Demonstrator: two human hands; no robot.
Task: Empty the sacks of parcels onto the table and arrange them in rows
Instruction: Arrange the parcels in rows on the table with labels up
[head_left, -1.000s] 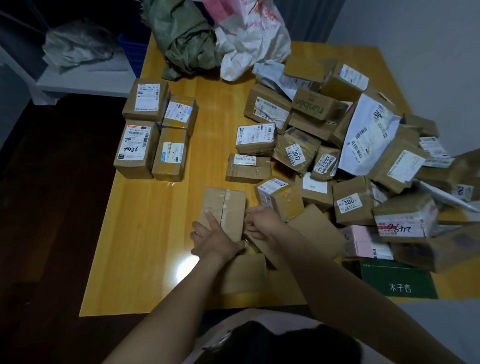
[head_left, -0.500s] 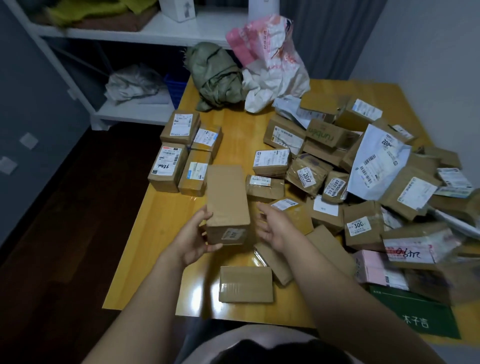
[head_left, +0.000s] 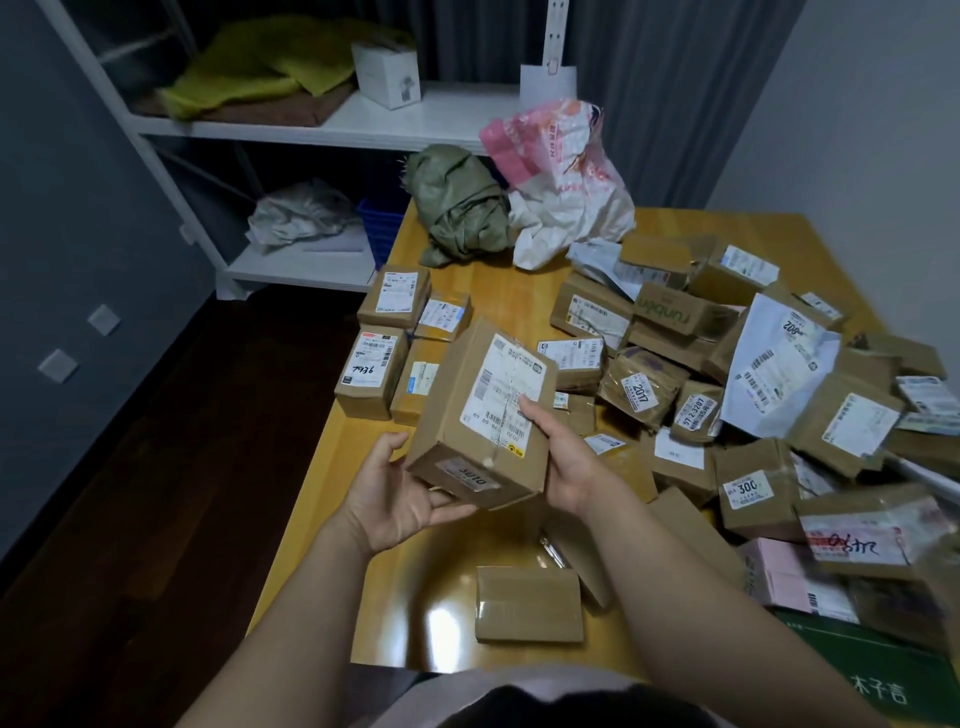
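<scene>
My left grip (head_left: 395, 499) is cupping the parcel (head_left: 483, 415) from beneath at its near corner, fingers curling under it, while my right grip (head_left: 566, 457) is clamping its right side, thumb lying across the label. I am holding it tilted above the surface (head_left: 498, 296), label up, probably to match the four squared boxes (head_left: 395, 343) lying far left, where I judge it belongs. The loose heap (head_left: 727, 389) is sprawling on the right. The green sack (head_left: 457, 208) and pink-and-white sack (head_left: 561, 182) are slumping crumpled at the far edge.
</scene>
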